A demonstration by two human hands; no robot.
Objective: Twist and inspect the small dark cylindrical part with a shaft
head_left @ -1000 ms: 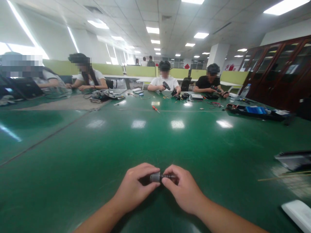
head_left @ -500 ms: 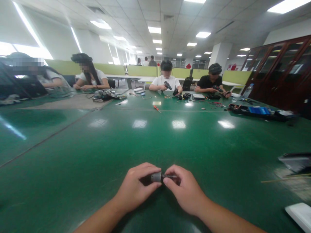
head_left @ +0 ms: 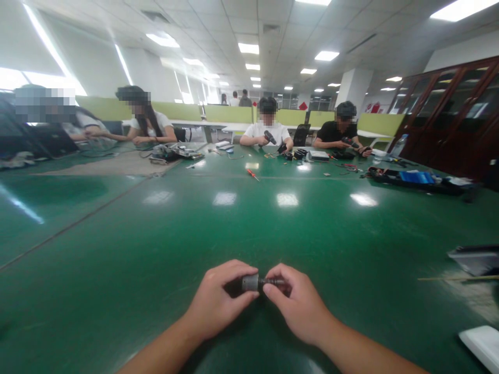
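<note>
Low in the middle of the head view, my left hand (head_left: 221, 296) closes thumb and fingers around a grey metal cylinder (head_left: 250, 282). It has small dark holes in its side. From its right end a thin dark shaft (head_left: 277, 281) with ridges sticks out, lying about level. My right hand (head_left: 298, 301) pinches this shaft between thumb and fingertips, close to the cylinder. Whether the cylinder and shaft are one piece I cannot tell. Both hands are just above the green tabletop (head_left: 249, 228).
An orange-handled screwdriver (head_left: 252, 174) lies farther back. To the right are a white object (head_left: 483, 345), a grey-black item (head_left: 475, 259) and a black tray (head_left: 413, 181) of parts. Several people sit across the table; two at the far side hold power drills (head_left: 270, 137).
My hands have barely moved; the right fingers sit very slightly farther from the cylinder. At the far left, two people's arms have come together.
</note>
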